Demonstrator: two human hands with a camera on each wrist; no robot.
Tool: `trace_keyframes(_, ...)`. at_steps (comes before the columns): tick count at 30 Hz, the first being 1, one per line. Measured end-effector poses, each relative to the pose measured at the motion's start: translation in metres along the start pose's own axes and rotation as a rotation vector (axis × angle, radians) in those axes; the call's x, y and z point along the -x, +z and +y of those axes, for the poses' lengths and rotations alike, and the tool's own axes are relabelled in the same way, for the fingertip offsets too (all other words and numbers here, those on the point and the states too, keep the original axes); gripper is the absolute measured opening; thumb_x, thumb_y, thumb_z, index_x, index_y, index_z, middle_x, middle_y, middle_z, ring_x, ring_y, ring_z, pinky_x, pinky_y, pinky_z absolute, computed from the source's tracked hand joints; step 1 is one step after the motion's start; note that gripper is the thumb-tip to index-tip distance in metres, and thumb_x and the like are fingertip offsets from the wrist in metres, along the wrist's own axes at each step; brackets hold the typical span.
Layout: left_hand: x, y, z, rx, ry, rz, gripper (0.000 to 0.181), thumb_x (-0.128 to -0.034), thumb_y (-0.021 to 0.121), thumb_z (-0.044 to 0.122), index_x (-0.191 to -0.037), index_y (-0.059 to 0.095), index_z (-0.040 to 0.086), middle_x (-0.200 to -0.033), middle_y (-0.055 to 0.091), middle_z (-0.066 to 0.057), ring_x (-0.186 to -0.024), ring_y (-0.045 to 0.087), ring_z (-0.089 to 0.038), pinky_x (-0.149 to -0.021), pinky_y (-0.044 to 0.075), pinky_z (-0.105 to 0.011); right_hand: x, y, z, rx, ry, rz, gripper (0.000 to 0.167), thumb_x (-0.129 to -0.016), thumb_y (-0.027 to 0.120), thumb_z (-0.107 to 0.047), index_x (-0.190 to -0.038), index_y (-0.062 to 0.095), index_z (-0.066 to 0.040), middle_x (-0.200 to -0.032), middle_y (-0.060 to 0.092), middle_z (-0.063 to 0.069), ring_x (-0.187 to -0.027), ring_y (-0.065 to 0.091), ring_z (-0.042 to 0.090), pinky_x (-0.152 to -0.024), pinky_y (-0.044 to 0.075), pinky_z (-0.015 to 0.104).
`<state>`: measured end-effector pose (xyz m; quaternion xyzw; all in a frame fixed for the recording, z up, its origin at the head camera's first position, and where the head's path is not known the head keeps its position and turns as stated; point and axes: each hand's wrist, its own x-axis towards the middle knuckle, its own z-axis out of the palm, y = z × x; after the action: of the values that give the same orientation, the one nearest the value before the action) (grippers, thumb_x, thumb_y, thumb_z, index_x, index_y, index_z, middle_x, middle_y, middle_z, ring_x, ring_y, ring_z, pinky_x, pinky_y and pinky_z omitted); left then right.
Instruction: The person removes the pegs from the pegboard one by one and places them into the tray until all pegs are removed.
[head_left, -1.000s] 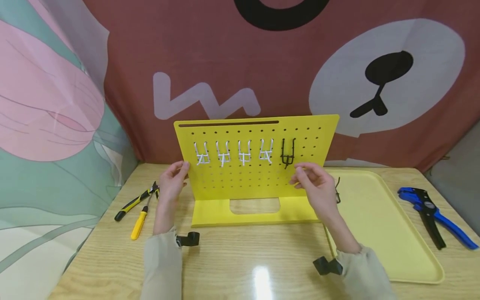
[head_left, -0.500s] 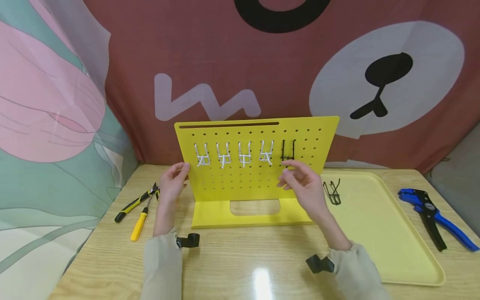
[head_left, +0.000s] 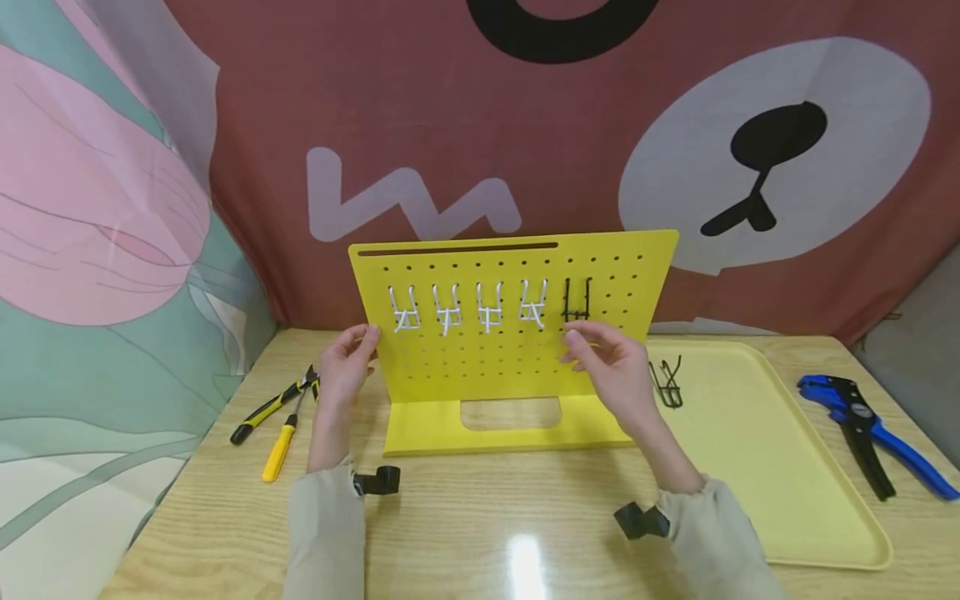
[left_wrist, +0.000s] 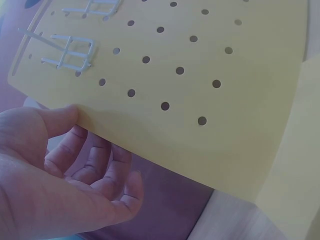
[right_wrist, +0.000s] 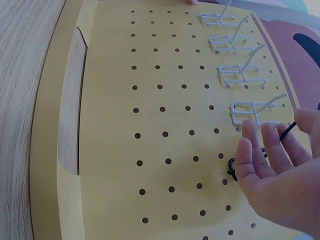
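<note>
Only the right wrist view shows fingers (right_wrist: 276, 149) gripping a black prong (right_wrist: 288, 131).

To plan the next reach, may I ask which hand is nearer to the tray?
Right. The right hand is left of the tray, holding the black hook on the board; the left hand is farther away, holding the board's left edge.

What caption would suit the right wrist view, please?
Right fingers holding a black wire hook, beside four white hooks on yellow pegboard.
</note>
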<state>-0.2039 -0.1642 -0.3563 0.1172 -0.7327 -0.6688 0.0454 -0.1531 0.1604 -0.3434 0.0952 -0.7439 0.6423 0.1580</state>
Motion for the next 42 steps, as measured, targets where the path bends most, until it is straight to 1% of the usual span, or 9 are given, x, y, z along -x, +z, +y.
trace_keyframes(9, 0.001, 0.002, 0.002, -0.009, -0.014, 0.004, 0.042, -0.0964, 0.057, 0.037, -0.124, 0.058, 0.005, -0.110, 0.058, -0.002, -0.098, 0.056, -0.017, -0.091, 0.041, -0.040, 0.001, -0.003, 0.002, -0.010, 0.011, -0.025, 0.029, -0.096, 0.060, -0.015, -0.116, 0.062, 0.005, -0.111, 0.066, 0.017, -0.077, 0.068, 0.013, -0.072, 0.055, 0.033)
trace_keyframes(14, 0.001, 0.001, 0.004, -0.001, -0.003, 0.001, 0.042, -0.0965, 0.057, 0.037, -0.124, 0.057, 0.005, -0.109, 0.057, -0.001, -0.098, 0.055, -0.017, -0.091, 0.040, -0.040, 0.001, -0.004, 0.001, -0.026, -0.014, -0.016, 0.029, -0.096, 0.060, -0.017, -0.116, 0.063, 0.004, -0.107, 0.069, 0.008, -0.077, 0.068, 0.015, -0.070, 0.055, 0.031)
trace_keyframes(17, 0.000, 0.000, 0.004, 0.005, 0.002, -0.003, 0.042, -0.0968, 0.057, 0.036, -0.124, 0.057, 0.005, -0.108, 0.057, -0.001, -0.098, 0.055, -0.017, -0.091, 0.040, -0.040, 0.003, -0.005, -0.003, -0.065, -0.044, -0.010, 0.029, -0.097, 0.059, -0.016, -0.115, 0.063, 0.006, -0.105, 0.070, 0.007, -0.078, 0.068, 0.015, -0.069, 0.054, 0.029)
trace_keyframes(21, -0.001, 0.000, 0.003, 0.004, -0.002, -0.012, 0.042, -0.0967, 0.057, 0.037, -0.124, 0.057, 0.004, -0.109, 0.057, -0.001, -0.098, 0.055, -0.017, -0.090, 0.040, -0.039, 0.008, -0.009, -0.012, -0.155, -0.092, 0.006, 0.027, -0.098, 0.056, -0.011, -0.113, 0.061, 0.011, -0.102, 0.070, 0.013, -0.077, 0.069, 0.017, -0.068, 0.054, 0.027)
trace_keyframes(25, 0.000, 0.000, 0.003, 0.004, -0.012, -0.015, 0.042, -0.0966, 0.057, 0.037, -0.124, 0.057, 0.005, -0.110, 0.057, -0.001, -0.099, 0.055, -0.017, -0.089, 0.040, -0.038, 0.011, -0.015, -0.021, -0.210, -0.114, 0.026, 0.026, -0.099, 0.054, -0.010, -0.109, 0.061, 0.013, -0.097, 0.072, 0.009, -0.076, 0.069, 0.018, -0.068, 0.054, 0.027)
trace_keyframes(30, 0.001, -0.001, 0.003, 0.003, -0.006, -0.013, 0.043, -0.0967, 0.056, 0.038, -0.125, 0.056, 0.006, -0.111, 0.056, -0.001, -0.099, 0.054, -0.016, -0.089, 0.041, -0.037, 0.014, -0.024, -0.024, -0.202, -0.081, 0.034, 0.029, -0.099, 0.054, -0.013, -0.107, 0.061, 0.014, -0.095, 0.072, 0.008, -0.076, 0.069, 0.018, -0.068, 0.054, 0.027)
trace_keyframes(34, 0.000, -0.001, 0.004, 0.000, -0.002, -0.017, 0.044, -0.0968, 0.056, 0.038, -0.126, 0.056, 0.005, -0.114, 0.056, -0.003, -0.100, 0.054, -0.017, -0.090, 0.040, -0.039, 0.017, -0.032, -0.019, -0.176, -0.015, 0.025, 0.031, -0.100, 0.053, -0.017, -0.108, 0.061, 0.012, -0.095, 0.072, 0.005, -0.077, 0.068, 0.016, -0.069, 0.054, 0.026)
trace_keyframes(38, -0.001, -0.001, 0.002, -0.006, -0.020, -0.012, 0.044, -0.0963, 0.056, 0.039, -0.125, 0.057, 0.006, -0.115, 0.057, -0.004, -0.101, 0.054, -0.018, -0.088, 0.041, -0.036, 0.021, -0.043, -0.013, -0.158, 0.050, 0.014, 0.032, -0.100, 0.053, -0.021, -0.108, 0.062, 0.008, -0.094, 0.073, 0.001, -0.076, 0.068, 0.015, -0.069, 0.054, 0.025)
trace_keyframes(42, 0.000, -0.001, 0.002, 0.003, -0.022, -0.008, 0.044, -0.0961, 0.057, 0.039, -0.125, 0.057, 0.006, -0.114, 0.057, -0.004, -0.101, 0.054, -0.019, -0.087, 0.040, -0.035, 0.021, -0.056, -0.010, -0.163, 0.063, 0.014, 0.031, -0.100, 0.053, -0.023, -0.107, 0.064, 0.006, -0.092, 0.073, 0.001, -0.076, 0.068, 0.015, -0.069, 0.054, 0.025)
